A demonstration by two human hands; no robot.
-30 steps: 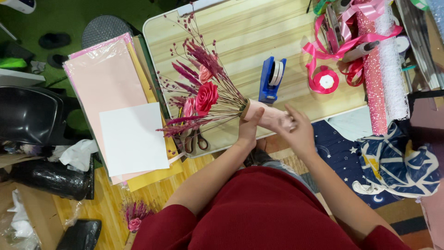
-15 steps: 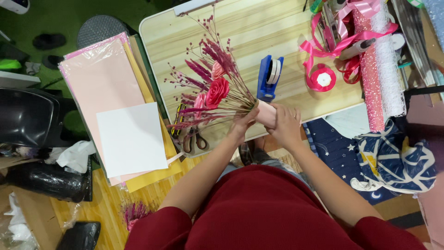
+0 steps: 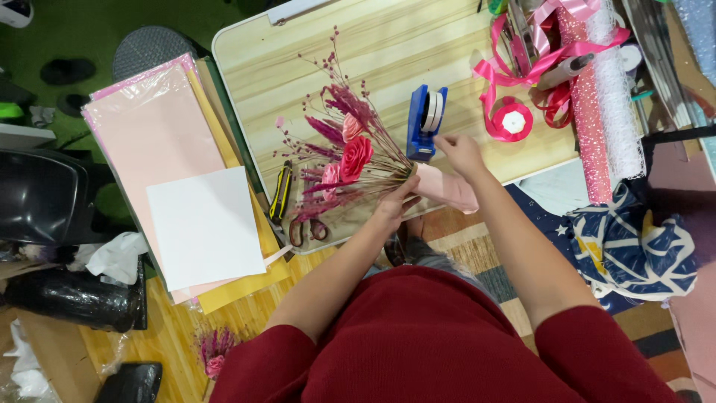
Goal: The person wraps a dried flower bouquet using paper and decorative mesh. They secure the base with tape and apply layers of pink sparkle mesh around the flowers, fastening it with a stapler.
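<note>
so, left to right:
far left: black chair (image 3: 33, 198) beside a stack of pink paper sheets (image 3: 149, 142) with one white sheet (image 3: 205, 227) on top, yellow sheets (image 3: 246, 280) under them
floor: white crumpled tissue (image 3: 115, 257), black bag (image 3: 71, 298), small pink dried sprig (image 3: 212, 351) low down
bench: light wood bench (image 3: 373, 52), its near edge by the person's body
tools: yellow-black cutter (image 3: 280, 192) and scissors (image 3: 306, 227) lying on the bench, just left of the flowers
bouquet: dried pink and purple bouquet (image 3: 347, 157) with red paper roses, heads pointing left and up, lying low over the bench near its front edge
left hand: left hand (image 3: 394, 205) clamped around the bouquet stems where the pink wrap (image 3: 447, 190) starts
dispenser: blue tape dispenser (image 3: 425, 123) upright on the bench, just right of the flower heads
right hand: right hand (image 3: 461, 153) at the dispenser, fingertips pinched close at its lower edge; can't tell if tape is between them
hands: apart
right side: pink ribbon spool (image 3: 513, 121), loose pink ribbon (image 3: 544, 52), glitter pink roll (image 3: 589, 112) and white mesh roll (image 3: 619, 97)
far right: navy patterned cloth (image 3: 634, 239)
</note>
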